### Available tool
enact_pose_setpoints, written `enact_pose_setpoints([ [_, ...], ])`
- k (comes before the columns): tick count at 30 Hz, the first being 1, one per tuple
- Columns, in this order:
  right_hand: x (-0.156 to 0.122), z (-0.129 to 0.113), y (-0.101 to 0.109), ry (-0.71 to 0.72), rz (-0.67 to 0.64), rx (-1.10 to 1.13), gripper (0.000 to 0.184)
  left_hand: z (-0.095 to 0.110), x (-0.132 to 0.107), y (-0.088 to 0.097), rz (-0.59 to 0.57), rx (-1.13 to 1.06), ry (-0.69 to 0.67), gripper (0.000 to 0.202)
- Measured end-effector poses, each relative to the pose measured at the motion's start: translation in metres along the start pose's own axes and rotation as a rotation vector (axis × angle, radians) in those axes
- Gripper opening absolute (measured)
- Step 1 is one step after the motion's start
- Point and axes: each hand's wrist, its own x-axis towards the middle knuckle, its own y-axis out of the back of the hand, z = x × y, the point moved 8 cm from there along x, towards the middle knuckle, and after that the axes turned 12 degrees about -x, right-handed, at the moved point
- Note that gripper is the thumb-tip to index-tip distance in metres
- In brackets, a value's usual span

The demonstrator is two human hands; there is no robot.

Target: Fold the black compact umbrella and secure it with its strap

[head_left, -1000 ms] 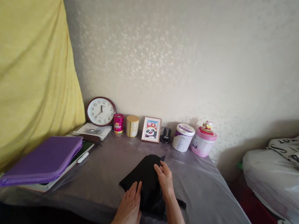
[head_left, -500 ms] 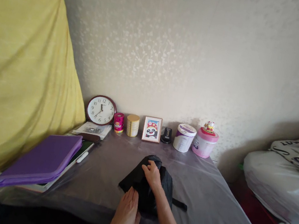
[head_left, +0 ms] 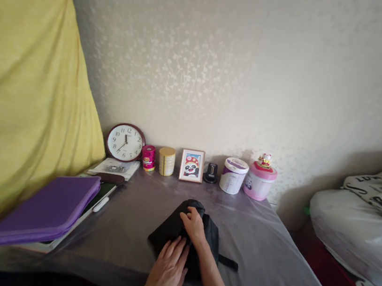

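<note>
A bundle of black fabric (head_left: pixel 212 233) with a short strap (head_left: pixel 228 262) at its right lies near the front of the table. It looks like thin folded cloth; its exact kind does not show. My left hand (head_left: pixel 170 263) rests flat on its near left part, fingers stretched out side by side. Farther up, my right hand (head_left: pixel 193 224) has its fingers bent against the upper fold, closed on the fabric. My right forearm covers part of the bundle.
Plastic film covers the grey table (head_left: pixel 261 247). A purple folder (head_left: pixel 43 207) lies at left. Along the wall stand a clock (head_left: pixel 126 142), a pink can (head_left: pixel 148 158), a yellow-lidded can (head_left: pixel 166 162), a panda picture frame (head_left: pixel 192 166), a white tub (head_left: pixel 233 176) and a pink tub (head_left: pixel 259 183).
My left hand has moved forward and right onto the fabric, and its fingers have spread flatter. My right hand stays at the upper fold. The view has shifted slightly.
</note>
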Motion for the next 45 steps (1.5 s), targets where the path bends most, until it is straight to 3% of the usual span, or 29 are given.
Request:
enact_pose_setpoints([
  [3,-0.009,-0.007,0.003,0.075,-0.003,0.09,0.031,-0.011,-0.006,-0.019,-0.02,0.093,0.058,0.058],
  [6,-0.03,-0.014,0.016,0.242,0.048,0.188,0.029,-0.015,-0.012,-0.03,-0.047,0.119,0.077,0.066],
  [9,-0.054,-0.011,0.034,0.388,0.203,0.072,0.026,-0.018,-0.013,-0.036,-0.091,0.113,0.112,0.069],
  [12,-0.061,-0.002,0.033,0.459,0.258,-0.085,0.029,-0.02,-0.013,-0.041,-0.139,0.096,0.157,0.071],
  [18,-0.02,0.02,0.019,0.393,0.309,-0.292,0.036,-0.027,-0.016,-0.05,-0.182,0.071,0.215,0.079],
  [23,0.02,0.026,0.021,0.288,0.224,-0.365,0.036,-0.031,-0.019,-0.052,-0.182,0.065,0.211,0.081],
  [26,0.016,0.015,0.036,0.298,0.265,-0.347,0.035,-0.033,-0.02,-0.054,-0.194,0.062,0.232,0.08],
  [28,-0.002,-0.003,0.039,0.448,0.263,-0.295,0.033,-0.033,-0.021,-0.057,-0.214,0.054,0.253,0.081],
  [30,-0.024,-0.02,0.03,0.622,0.141,-0.249,0.031,-0.034,-0.021,-0.058,-0.239,0.038,0.282,0.081],
  [33,-0.039,-0.029,0.015,0.708,-0.014,-0.246,0.029,-0.037,-0.022,-0.059,-0.311,-0.008,0.347,0.084],
  [39,-0.001,-0.019,0.004,0.643,-0.024,-0.309,0.029,-0.044,-0.025,-0.059,-0.419,-0.141,0.445,0.096],
  [45,0.031,-0.005,0.002,0.534,0.023,-0.342,0.029,-0.052,-0.022,-0.05,-0.365,-0.14,0.515,0.093],
])
